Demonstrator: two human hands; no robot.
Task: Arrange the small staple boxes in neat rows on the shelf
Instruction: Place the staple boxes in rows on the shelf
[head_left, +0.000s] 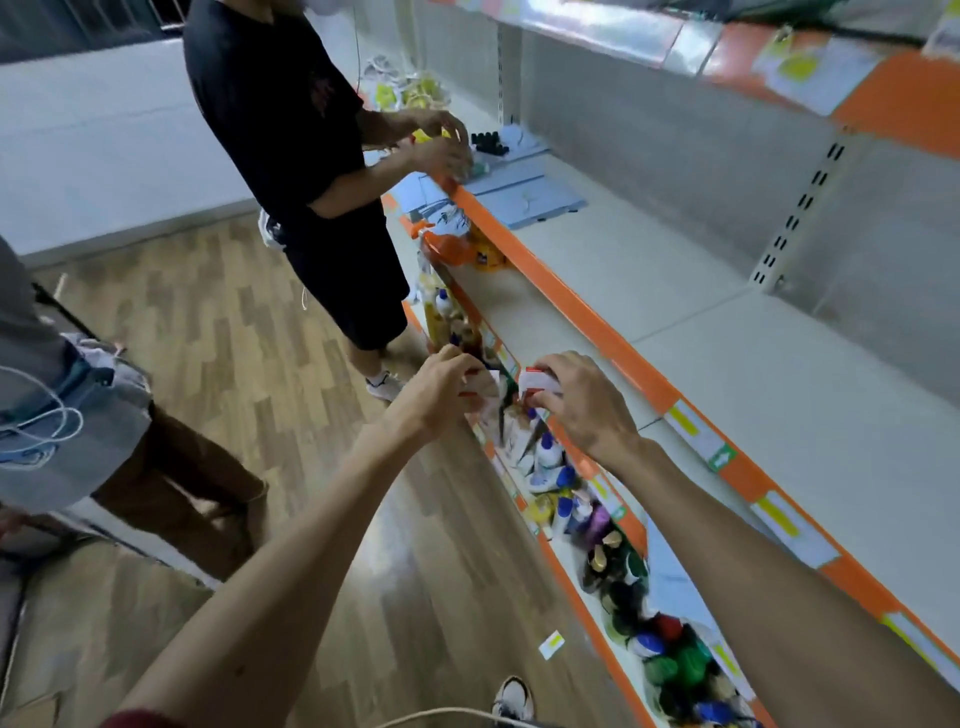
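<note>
Both hands are out in front of the shelf (779, 395), each with a small carton, so this looks like the carrying-over step; no boxes are set down on the board in view. The right hand (584, 402) pinches a staple box (540, 383) between thumb and curled fingers (558, 364), just short of the orange lip (597, 325). The left hand (444, 397), a little to the left and out over the floor (234, 322), has its fingers closed round a second box (475, 387), mostly hidden by the hand and blurred.

The cartons are small, squared cardboard, white with red printing, probably light and easy to nudge. The shelf board is smooth, pale painted metal, with a perforated back panel (675, 130) behind it. I'd say the next move is to lift both over the lip and set them flat, edges squared to the front, touching side by side to start a row.

On the lower shelf sit glossy plastic bottles (550, 457). At the far left, another person (291, 156) works near flat blue folders (524, 200).
</note>
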